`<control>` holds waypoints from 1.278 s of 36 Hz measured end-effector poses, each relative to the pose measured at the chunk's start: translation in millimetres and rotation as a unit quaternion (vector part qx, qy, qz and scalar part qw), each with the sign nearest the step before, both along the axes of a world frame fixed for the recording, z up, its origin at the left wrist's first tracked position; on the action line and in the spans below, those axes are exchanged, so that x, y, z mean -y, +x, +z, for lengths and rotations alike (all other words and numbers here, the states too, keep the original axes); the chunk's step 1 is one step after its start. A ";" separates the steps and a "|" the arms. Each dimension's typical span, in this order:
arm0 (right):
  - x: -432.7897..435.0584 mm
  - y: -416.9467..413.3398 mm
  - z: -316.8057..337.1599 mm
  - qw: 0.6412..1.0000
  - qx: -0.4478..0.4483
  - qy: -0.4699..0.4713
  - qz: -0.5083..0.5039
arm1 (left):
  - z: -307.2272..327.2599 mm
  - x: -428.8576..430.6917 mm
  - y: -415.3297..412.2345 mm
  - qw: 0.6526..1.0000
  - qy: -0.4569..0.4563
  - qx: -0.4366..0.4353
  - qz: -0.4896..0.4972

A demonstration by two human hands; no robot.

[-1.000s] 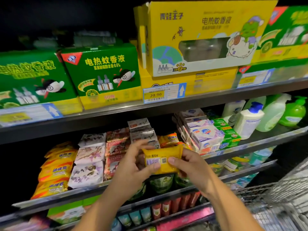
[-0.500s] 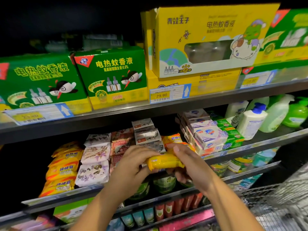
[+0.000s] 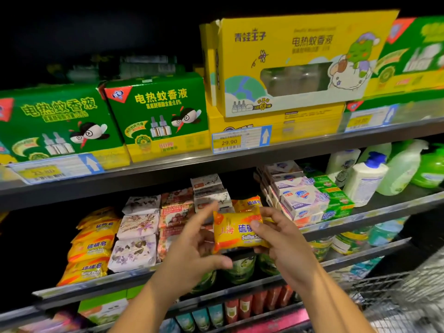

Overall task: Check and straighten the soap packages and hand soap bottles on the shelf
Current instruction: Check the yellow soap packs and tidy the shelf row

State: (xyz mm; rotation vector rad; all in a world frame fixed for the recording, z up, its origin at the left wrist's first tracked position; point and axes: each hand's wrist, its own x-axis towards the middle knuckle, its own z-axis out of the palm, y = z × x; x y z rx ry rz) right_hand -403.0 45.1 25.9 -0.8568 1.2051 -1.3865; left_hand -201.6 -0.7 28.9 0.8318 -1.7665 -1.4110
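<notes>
Nearest the camera, two bare forearms reach up from the bottom edge toward the shelving, with the wire basket of a shopping cart [image 3: 394,299] low on the right. The right hand [image 3: 284,241] pinches a yellow sulfur soap package [image 3: 234,233] by its right end, thumb laid across the printed front and the other fingers curled behind it. The package is held flat-on to the camera in the air in front of the soap shelf [image 3: 389,207], label upright. The left hand [image 3: 192,248] is spread, its fingers straight and fanned apart just beside the package's left edge; motion blur hides whether it touches the wrapper. Below the hands, a lower shelf carries green round jars [image 3: 237,269], and lower again stands a row of red tubes [image 3: 242,306]. On the soap shelf behind the held package, from left to right, lie a stack of yellow soap packets [image 3: 91,246], white floral packets [image 3: 138,236], red floral packets [image 3: 175,212], grey-white boxes [image 3: 209,188], one more yellow packet [image 3: 247,203], white soap boxes [image 3: 302,200] and green soap boxes [image 3: 334,195]. Right of these stand the hand soap bottles: a white bottle with a blue pump [image 3: 365,181], a pale green bottle [image 3: 401,171] and a bright green bottle [image 3: 430,169]. Farthest up, the top shelf [image 3: 168,173] holds green mosquito-liquid boxes [image 3: 156,111] and a large yellow box [image 3: 300,61], with a price tag [image 3: 240,140] reading 29.90 on its edge.
</notes>
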 end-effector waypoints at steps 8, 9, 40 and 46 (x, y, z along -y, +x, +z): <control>-1.2 5.7 2.8 0.999 0.000 0.036 0.027 | -5.2 7.5 8.0 0.963 -0.224 0.138 0.062; -1.2 6.6 4.1 0.999 -0.014 0.031 0.031 | -4.3 6.4 7.5 0.965 -0.223 0.124 0.069; -11.4 -11.2 8.3 0.960 -0.237 -0.148 0.033 | -6.0 -12.4 -0.2 0.992 -0.017 0.028 0.120; -14.0 -6.3 9.7 0.905 -0.348 -0.234 0.069 | -13.8 -18.6 -7.5 0.985 -0.064 0.079 0.140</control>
